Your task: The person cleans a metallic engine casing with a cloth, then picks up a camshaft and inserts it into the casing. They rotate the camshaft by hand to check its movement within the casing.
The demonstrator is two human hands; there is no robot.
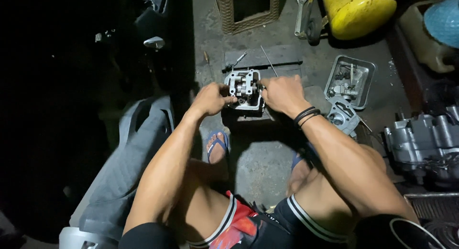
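1. Your left hand is clenched on the left side of the cylinder head, thumb pressed to its lower edge.
2. Your right hand grips the cylinder head's right side, its fingers curled around the metal; two black bands sit on that wrist.
3. The cylinder head rests on a dark block on the concrete floor, straight ahead of your knees and between both hands.
4. A thin rod lies across the block just behind the head.
5. A metal tray of small parts sits on the floor to the right, near your right wrist.
6. A grey cover lies just below the tray, touching its near corner.
7. An engine block stands at the floor's right edge, well apart from the head.
8. A yellow tank lies at the far right corner.
9. Your sandalled foot rests on the floor below the head.
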